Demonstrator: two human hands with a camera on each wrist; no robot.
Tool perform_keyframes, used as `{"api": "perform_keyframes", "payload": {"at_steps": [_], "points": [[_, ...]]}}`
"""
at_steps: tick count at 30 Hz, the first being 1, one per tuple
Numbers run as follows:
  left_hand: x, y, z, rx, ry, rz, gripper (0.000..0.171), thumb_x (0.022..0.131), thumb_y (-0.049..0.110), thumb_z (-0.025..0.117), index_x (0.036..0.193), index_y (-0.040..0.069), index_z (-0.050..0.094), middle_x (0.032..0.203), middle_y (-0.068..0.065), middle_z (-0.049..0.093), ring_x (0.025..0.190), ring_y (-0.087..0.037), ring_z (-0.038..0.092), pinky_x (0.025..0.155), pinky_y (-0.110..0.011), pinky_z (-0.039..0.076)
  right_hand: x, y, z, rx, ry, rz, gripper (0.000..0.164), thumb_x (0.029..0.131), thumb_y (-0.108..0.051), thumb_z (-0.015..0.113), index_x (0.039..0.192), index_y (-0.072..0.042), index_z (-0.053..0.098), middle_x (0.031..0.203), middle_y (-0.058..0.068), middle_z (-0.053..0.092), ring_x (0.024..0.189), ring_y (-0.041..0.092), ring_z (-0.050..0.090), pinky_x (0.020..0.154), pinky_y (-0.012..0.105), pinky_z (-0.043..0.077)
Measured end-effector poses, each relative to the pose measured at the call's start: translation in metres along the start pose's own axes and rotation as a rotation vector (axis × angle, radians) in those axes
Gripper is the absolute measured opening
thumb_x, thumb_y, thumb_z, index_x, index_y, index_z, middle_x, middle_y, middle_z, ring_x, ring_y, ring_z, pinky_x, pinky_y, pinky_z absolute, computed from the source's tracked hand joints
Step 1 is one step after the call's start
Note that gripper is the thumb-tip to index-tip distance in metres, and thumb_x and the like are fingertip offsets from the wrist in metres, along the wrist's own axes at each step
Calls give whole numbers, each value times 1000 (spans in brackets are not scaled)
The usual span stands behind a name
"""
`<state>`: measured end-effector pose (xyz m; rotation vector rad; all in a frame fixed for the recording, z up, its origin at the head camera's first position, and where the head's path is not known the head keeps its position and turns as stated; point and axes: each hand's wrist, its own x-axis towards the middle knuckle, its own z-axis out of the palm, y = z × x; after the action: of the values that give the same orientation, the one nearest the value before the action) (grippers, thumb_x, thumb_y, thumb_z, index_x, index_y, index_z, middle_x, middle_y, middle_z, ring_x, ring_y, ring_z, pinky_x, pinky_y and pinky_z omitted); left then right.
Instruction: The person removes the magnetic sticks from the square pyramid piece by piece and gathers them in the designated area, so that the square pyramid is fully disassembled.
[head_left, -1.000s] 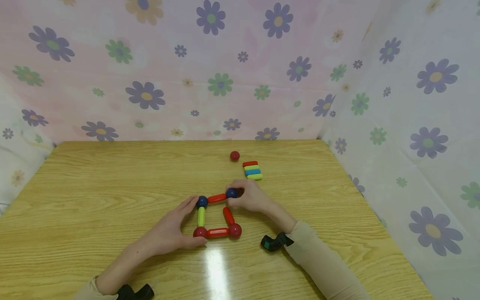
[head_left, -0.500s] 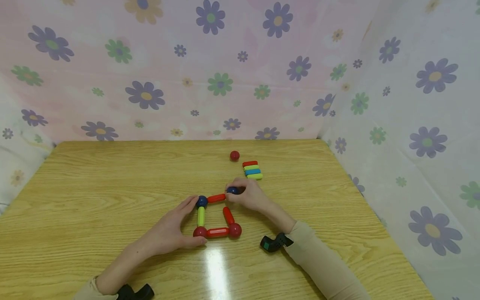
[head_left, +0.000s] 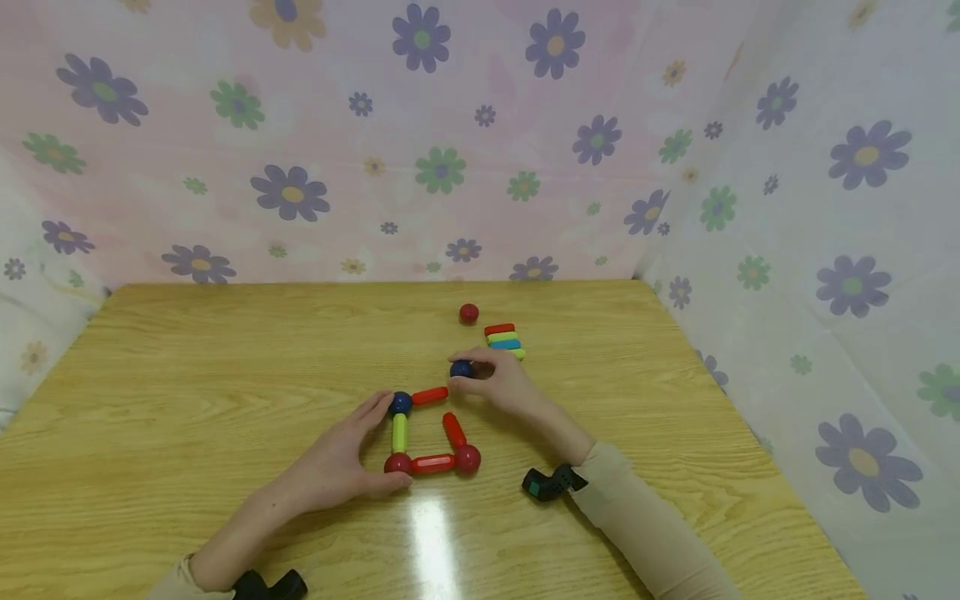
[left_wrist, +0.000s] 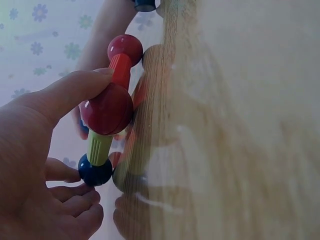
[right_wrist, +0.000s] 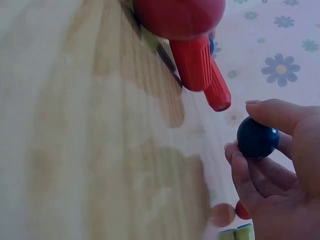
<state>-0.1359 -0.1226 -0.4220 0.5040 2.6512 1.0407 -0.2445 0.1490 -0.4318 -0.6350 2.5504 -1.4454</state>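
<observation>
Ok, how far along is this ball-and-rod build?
Done: four rods and three balls look joined, with the left hand touching two of those balls. In hand: the right hand pinches a blue ball, apart from the rods. Remaining: probably closing the gap between the free ends of two red rods; a loose red ball and a row of rods lie unused beyond.

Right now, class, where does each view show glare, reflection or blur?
Head view: white glare streak on the table; left wrist view: far red ball reflected in the table; right wrist view: blurry table, small highlight on the blue ball.
</observation>
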Motion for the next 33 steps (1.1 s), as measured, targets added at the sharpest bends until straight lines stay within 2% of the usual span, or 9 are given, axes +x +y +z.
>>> {"api": "perform_keyframes", "payload": {"at_steps": [3,5,11,22,33], "points": [[0,1,0,3,-3,-4,116,75,67,77,160,10,22,167,-12,18,149,-41,26,113,-64,32,8,-4,-2,13,15,18,41,91,-25,75,129,-14,68,122,2,68,103,18,67,93,33,55],[-1,1,0,3,-4,-4,116,75,67,76,160,10,22,167,-12,18,149,-41,26,112,-64,32,16,-7,-2,-21,32,15,43,91,-26,75,132,-13,66,122,3,68,101,18,66,90,33,56],[-1,1,0,-3,-3,5,116,75,67,77,160,9,23,166,-12,19,148,-42,26,113,-64,31,42,-16,-1,-81,60,-1,43,93,-29,73,130,-9,66,115,4,67,94,20,64,82,34,55],[-2,1,-3,3,-15,-5,115,74,66,77,159,9,24,166,-11,21,149,-40,27,113,-62,32,83,-26,8,-46,84,74,44,91,-28,75,129,-9,67,121,7,68,103,23,65,88,37,56],[-4,4,-4,10,-10,1,116,74,66,78,159,8,25,166,-10,21,148,-40,29,113,-62,33,102,-25,19,-161,43,112,39,92,-28,74,126,-11,67,122,8,66,107,24,63,91,36,55]]}}
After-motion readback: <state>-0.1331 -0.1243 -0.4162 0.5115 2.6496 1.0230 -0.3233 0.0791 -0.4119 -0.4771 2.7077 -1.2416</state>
